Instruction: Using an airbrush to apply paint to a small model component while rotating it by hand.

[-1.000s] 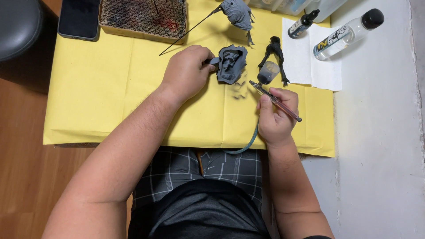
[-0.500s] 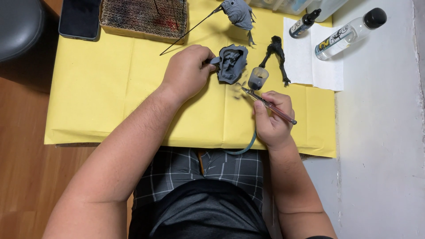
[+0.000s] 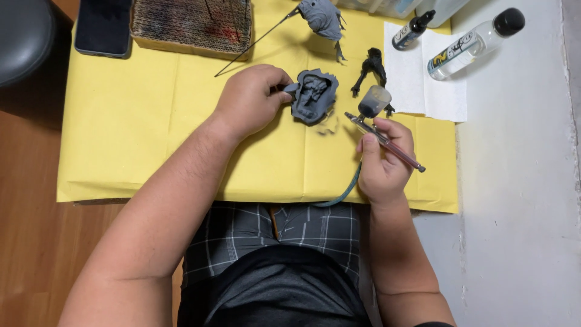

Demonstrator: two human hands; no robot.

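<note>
The left hand [image 3: 248,100] is closed around a handle at the side of a grey model piece [image 3: 313,95] just to its right, above yellow paper [image 3: 139,133], and further right the right hand [image 3: 384,160] grips an airbrush [image 3: 383,139] whose tip points at that piece

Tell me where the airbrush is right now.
In the head view, the airbrush is in the right hand, right of centre over the yellow paper, nozzle toward the grey figure.

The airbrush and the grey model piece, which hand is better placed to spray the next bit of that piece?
Probably the right hand: it already grips the airbrush, its tip aimed toward the grey model piece. The left hand is busy holding that piece.
</note>
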